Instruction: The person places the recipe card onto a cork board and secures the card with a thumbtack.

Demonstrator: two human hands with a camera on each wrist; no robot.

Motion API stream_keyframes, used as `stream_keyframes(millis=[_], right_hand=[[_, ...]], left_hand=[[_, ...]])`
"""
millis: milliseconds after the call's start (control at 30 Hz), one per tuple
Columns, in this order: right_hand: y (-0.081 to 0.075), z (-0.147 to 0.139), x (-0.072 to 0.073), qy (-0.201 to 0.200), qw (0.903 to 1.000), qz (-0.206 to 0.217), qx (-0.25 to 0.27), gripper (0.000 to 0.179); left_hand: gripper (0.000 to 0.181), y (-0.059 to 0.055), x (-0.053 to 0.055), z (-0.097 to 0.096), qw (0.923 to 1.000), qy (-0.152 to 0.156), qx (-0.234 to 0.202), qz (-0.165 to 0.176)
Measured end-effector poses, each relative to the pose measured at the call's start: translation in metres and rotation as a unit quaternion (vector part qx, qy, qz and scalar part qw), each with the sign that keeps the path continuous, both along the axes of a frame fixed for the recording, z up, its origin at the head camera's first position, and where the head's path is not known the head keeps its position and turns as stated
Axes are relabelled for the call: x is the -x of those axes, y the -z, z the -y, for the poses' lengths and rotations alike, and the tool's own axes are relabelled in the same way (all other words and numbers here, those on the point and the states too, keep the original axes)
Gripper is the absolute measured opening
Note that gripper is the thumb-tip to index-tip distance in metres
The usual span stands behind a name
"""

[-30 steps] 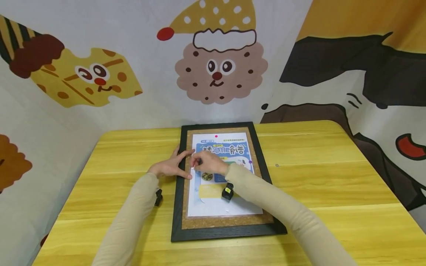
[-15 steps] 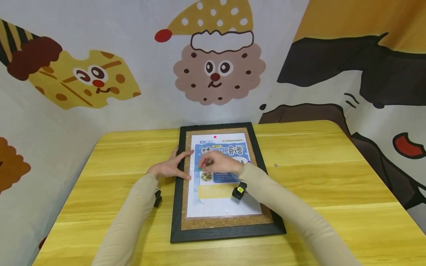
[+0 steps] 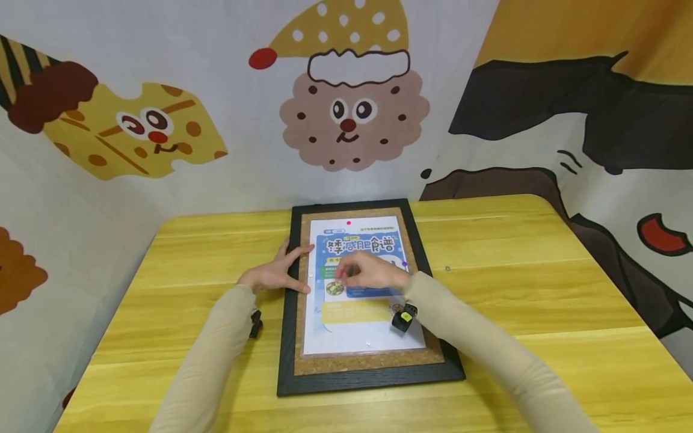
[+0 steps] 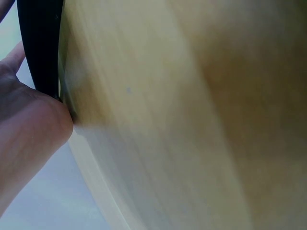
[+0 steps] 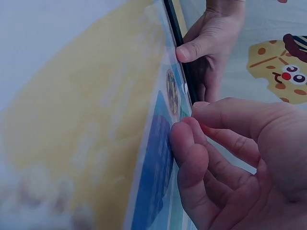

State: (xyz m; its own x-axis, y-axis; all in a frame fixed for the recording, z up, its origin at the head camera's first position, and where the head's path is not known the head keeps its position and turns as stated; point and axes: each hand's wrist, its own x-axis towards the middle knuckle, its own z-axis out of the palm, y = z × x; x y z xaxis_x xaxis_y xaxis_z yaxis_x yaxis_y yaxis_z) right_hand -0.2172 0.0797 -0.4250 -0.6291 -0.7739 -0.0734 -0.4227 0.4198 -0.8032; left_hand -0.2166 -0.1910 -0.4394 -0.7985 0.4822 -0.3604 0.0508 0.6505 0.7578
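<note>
A black-framed cork board (image 3: 368,364) lies on the table in the head view, with a printed sheet (image 3: 341,343) over it. My left hand (image 3: 276,270) rests across the frame's left side, thumb and index finger spread apart and reaching to the sheet's edge. A small white pin (image 3: 311,275) sits between their tips. My right hand (image 3: 368,270) hovers over the sheet's middle, its fingers loosely bent and thumb close to the fingertips. The right wrist view shows nothing between these fingers (image 5: 184,136). In the left wrist view, the black frame (image 4: 41,48) lies beside my left hand.
A pink pin (image 3: 349,223) marks the sheet's top, a purple pin (image 3: 404,264) its right side, and a pale pin (image 3: 368,344) its bottom. A tiny grey item (image 3: 447,269) lies on the wooden table (image 3: 514,270). Behind stands a cartoon-printed cloth (image 3: 243,180).
My right hand has moved away from the sheet's left edge toward its middle, uncovering the white pin. My left hand stays on the frame.
</note>
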Motion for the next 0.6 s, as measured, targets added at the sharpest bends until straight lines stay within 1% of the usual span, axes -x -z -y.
stream_keyframes(millis=[167,400,500,600], right_hand=[[0.000,-0.014,-0.005,0.019,0.9998,0.008,0.001,0.011],[-0.003,-0.038,-0.011,0.037,0.9993,-0.008,0.000,0.010],[-0.002,-0.049,-0.012,0.044,0.9990,-0.003,0.006,0.010],[-0.001,-0.060,-0.014,0.059,0.9981,0.008,0.017,0.011]], left_hand=[[0.103,-0.002,-0.001,0.001,1.0000,0.004,-0.007,-0.001],[0.101,-0.005,-0.001,0.001,0.9999,0.011,-0.011,-0.004],[0.101,-0.004,-0.002,0.000,0.9999,0.012,-0.009,-0.005],[0.101,-0.003,-0.001,0.000,0.9999,0.008,-0.006,-0.006]])
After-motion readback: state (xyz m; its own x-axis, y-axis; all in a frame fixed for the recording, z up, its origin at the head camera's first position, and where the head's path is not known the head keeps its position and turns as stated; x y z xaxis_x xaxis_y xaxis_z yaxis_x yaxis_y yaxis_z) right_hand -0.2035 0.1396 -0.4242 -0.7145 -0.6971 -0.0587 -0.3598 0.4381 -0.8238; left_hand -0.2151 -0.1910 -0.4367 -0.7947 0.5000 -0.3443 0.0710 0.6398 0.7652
